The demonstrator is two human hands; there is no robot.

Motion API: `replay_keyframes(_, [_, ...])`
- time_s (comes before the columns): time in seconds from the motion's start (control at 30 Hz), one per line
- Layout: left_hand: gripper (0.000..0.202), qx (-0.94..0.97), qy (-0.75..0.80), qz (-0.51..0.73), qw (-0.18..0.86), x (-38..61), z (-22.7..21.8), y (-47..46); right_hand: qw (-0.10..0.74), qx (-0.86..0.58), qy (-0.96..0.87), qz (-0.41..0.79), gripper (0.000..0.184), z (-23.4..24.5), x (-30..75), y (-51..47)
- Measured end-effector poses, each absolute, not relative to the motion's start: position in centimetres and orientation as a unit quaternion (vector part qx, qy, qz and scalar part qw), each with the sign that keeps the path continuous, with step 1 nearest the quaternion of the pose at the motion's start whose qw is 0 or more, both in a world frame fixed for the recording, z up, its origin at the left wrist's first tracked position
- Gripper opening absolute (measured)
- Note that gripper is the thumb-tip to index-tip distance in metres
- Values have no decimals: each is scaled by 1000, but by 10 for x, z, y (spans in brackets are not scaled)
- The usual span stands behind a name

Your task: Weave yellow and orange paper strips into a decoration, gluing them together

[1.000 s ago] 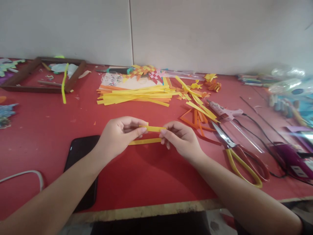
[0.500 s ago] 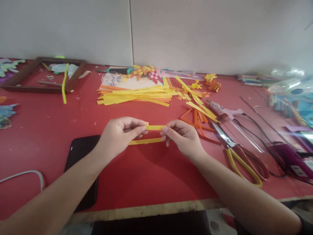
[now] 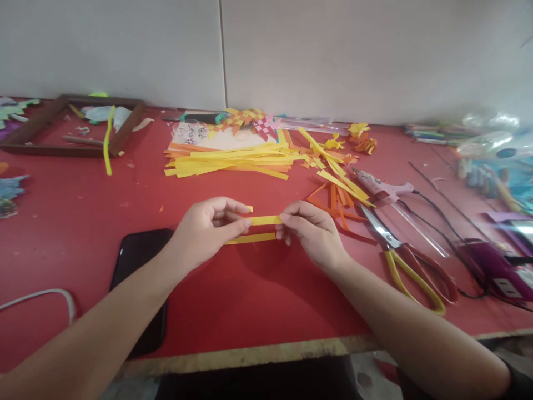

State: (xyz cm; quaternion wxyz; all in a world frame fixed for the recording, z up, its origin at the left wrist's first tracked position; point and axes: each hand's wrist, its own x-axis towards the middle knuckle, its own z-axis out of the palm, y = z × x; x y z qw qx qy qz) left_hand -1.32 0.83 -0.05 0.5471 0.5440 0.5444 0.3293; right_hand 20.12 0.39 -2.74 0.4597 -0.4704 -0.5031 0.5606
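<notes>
Between my two hands a yellow paper strip (image 3: 265, 220) is stretched level above the red table (image 3: 250, 300). My left hand (image 3: 208, 225) pinches its left end between thumb and fingers, and a small yellow end shows at the index fingertip. At the other end, my right hand (image 3: 310, 228) grips the strip with thumb and forefinger. Just below runs another length of yellow paper (image 3: 252, 238), partly hidden by my fingers; I cannot tell whether it is joined to the held strip.
Behind my hands lies a pile of yellow and orange strips (image 3: 229, 161). To the right are scissors (image 3: 389, 239), a pink glue gun (image 3: 385, 189) and a purple device (image 3: 495, 266) with cords. A black phone (image 3: 141, 289) lies under my left forearm; a wooden frame (image 3: 50, 149) sits far left.
My left fingers have parted slightly, with the thumb lower and the index fingertip apart from it. The held strip now slopes slightly up to the right. Both hands stay nearly in place.
</notes>
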Motion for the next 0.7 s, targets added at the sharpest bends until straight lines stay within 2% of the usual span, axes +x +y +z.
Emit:
replay_keyframes(0.1, [25,590,562,329,479,-14,-1,9,465,-484,-500,547,17,-29,202,6])
replay_keyframes(0.2, [22,642,582,313,387,-15,-2,9,471,-500,-487,540,24,-30,201,9])
replay_keyframes(0.4, [24,773,543,200,258,-16,-12,6,433,-556,-461,540,35,-32,201,16])
replay_keyframes(0.53, [25,811,513,165,227,-18,-19,5,463,-584,-451,490,47,-33,202,15])
replay_keyframes(0.63, [21,814,510,163,226,-19,-20,5,455,-594,-543,381,30,-31,202,10])
replay_keyframes(0.7, [19,813,511,166,224,-19,-21,5,401,-562,-660,296,16,-31,203,7])
